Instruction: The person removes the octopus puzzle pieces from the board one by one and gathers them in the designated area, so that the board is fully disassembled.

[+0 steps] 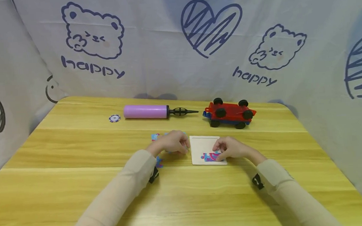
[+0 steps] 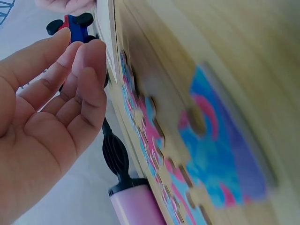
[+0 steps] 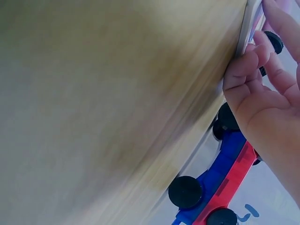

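Observation:
A pale square puzzle board (image 1: 197, 144) lies on the table, with joined blue and pink jigsaw pieces (image 1: 208, 157) along its near edge. My right hand (image 1: 232, 148) is over the board's right side, thumb and fingers pinching a jigsaw piece at the end of that row; the fingers partly cover it. Just left of the board hovers my left hand (image 1: 174, 142), its fingers loosely bent, and nothing shows between them in the left wrist view. Loose jigsaw pieces (image 2: 220, 154) lie on the table below that hand, partly hidden by it in the head view.
Behind the hands lies a purple hand pump (image 1: 146, 111) with a black nozzle. A red and blue toy car (image 1: 229, 112) rests wheels up at the back right. A round poker chip (image 1: 114, 118) sits left of the pump. Printed cloth hangs behind the table.

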The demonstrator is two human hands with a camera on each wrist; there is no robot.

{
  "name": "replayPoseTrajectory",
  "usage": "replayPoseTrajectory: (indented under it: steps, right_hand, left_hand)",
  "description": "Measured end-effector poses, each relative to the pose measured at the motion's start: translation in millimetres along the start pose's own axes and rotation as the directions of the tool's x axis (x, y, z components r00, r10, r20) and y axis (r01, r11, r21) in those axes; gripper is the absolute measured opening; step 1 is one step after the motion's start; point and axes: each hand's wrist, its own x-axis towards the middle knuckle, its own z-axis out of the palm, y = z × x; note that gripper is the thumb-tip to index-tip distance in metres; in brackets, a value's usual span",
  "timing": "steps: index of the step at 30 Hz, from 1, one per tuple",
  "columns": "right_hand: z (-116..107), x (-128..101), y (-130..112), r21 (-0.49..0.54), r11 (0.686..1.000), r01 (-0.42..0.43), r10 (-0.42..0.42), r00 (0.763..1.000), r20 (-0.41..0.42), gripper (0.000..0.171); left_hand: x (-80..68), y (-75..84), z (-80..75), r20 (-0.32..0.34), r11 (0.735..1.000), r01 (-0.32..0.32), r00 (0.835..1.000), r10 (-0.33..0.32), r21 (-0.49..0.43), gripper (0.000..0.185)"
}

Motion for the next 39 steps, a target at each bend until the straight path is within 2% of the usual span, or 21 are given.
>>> replayPoseTrajectory:
  steps: [5,17,26,33,39]
  right_hand:
    - [1,3,-1,0.004,0.999,-0.037,0.037,0.999,0.003,0.027]
    - [0,2,-3,0.028,0.998,-0.047,0.047,0.999,0.007,0.025]
    - [-1,1,-2,0.022,0.999,-0.03,0.03,1.0,0.011,0.024]
    - [-2,1,-1,0.029,1.0,-0.012,0.011,1.0,0.016,0.024]
    - [-2,0,0,0.032,0.999,-0.013,0.012,1.0,0.014,0.024]
  left_hand:
    - [9.0,1.3,4.6,-0.025,1.0,0.014,1.0,-0.014,0.004,0.01]
    - [29.4,18.3,13.9,-0.014,0.995,0.077,0.997,-0.076,0.06,0.013]
    - [39.8,23.0,22.2,0.019,0.987,0.088,0.996,-0.091,0.131,0.022]
    - [43.6,25.6,24.8,0.07,0.976,0.05,0.995,-0.066,0.21,0.026]
    - [43.5,30.4,26.7,0.093,0.967,0.051,0.993,-0.076,0.251,0.026]
